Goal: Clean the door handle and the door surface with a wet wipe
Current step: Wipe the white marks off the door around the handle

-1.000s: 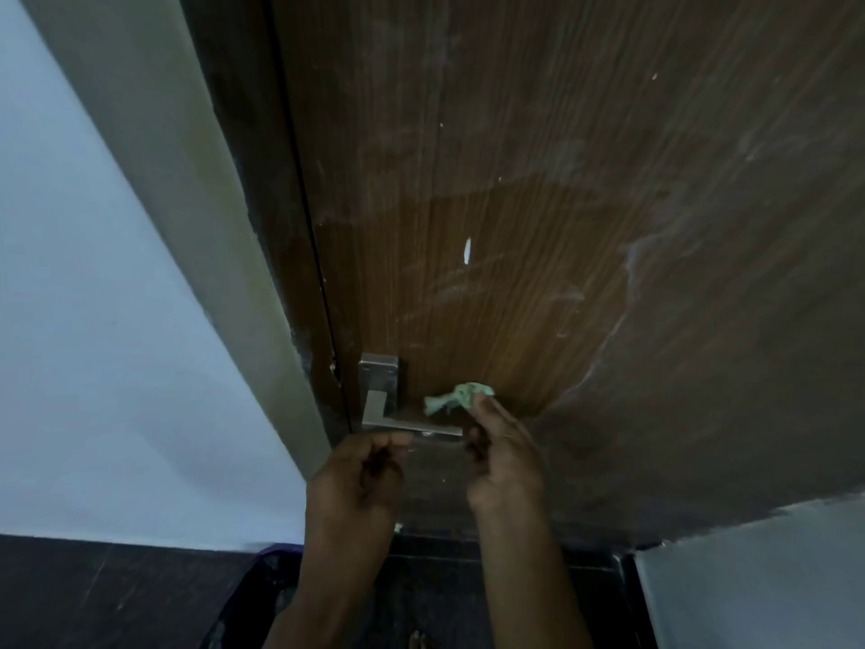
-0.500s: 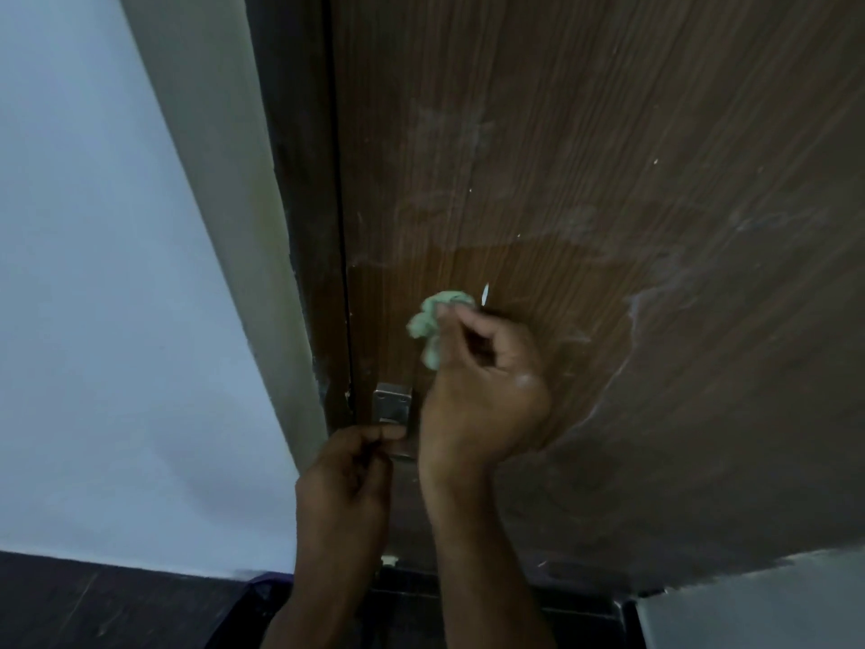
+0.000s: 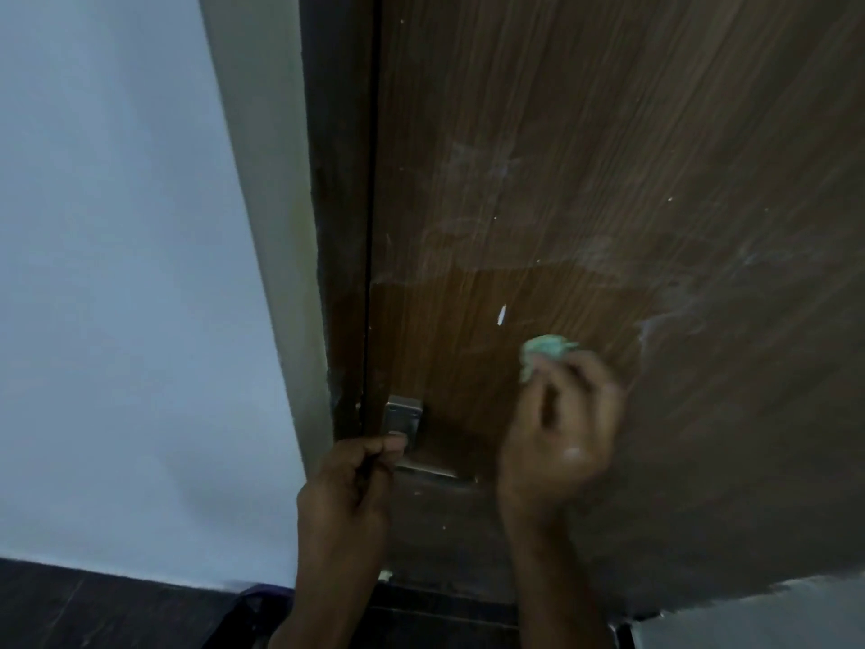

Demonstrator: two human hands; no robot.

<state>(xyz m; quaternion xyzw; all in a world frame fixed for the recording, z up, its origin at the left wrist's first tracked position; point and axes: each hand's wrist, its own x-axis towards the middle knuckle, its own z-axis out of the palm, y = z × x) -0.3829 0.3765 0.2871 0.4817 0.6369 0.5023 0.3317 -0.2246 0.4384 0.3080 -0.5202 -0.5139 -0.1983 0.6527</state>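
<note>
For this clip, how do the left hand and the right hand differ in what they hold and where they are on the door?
The left hand grips the metal door handle near the door's edge; the right hand pinches a crumpled green wet wipe. The left hand sits lower, at handle height, while the right hand is raised against the brown door surface above and right of the handle. Both have curled fingers.

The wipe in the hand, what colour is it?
Pale green wipe, seen in the head view.

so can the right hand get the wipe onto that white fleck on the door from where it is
Probably yes: the right hand holds the wipe just below and right of the white fleck, with only bare door between them.
</note>
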